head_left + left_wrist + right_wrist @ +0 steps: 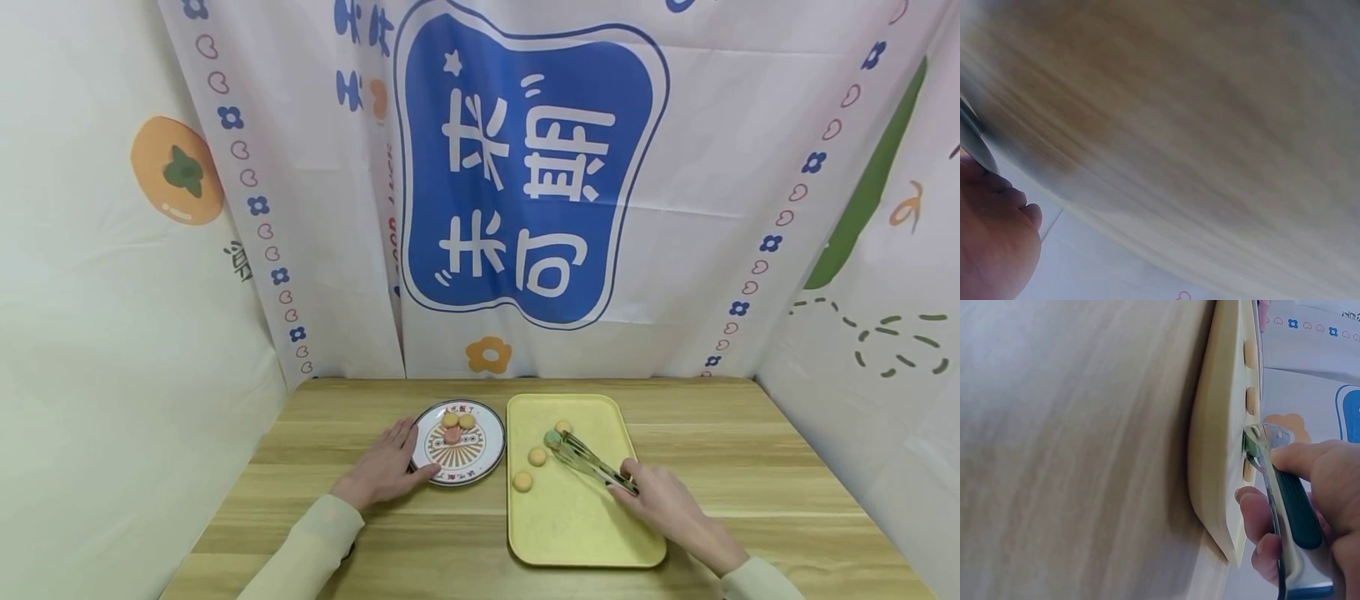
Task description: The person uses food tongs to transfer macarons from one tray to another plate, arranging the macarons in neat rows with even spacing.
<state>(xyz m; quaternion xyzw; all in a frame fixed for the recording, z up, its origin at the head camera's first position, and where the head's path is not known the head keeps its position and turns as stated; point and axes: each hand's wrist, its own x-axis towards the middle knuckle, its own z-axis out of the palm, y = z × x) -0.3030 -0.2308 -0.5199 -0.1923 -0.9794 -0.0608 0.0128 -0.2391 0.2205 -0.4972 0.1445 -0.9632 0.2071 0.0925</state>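
Covering the forearms at the near edge, two pale sleeves, the left (307, 546) and the right (759, 581), are seen. On the right half of the wooden table (420, 550) a yellow tray (573, 533) is placed, its near right edge overlapped by the right hand (660, 500). By that hand a pair of metal tongs (596, 468) is grasped, thumb and fingers curled about the arms, one of which is fitted with a dark green grip (1300, 509). The tongs are pointed toward the far left, and at their tips a green cookie (552, 438) is met; whether it is lifted off the tray cannot be told. Along the tray's left side two pale yellow cookies are lined up, a nearer one (522, 481) and a farther one (537, 456), and a third (563, 427) is found just beyond the green one.

To the left, the left hand (386, 467) is laid unclenched, fingers extended, against the left rim of a round patterned plate (487, 437). On the plate a pink cookie (452, 436) is set, with two yellow cookies (467, 421) just beyond it. At the far side, white printed fabric (690, 208) is hung.
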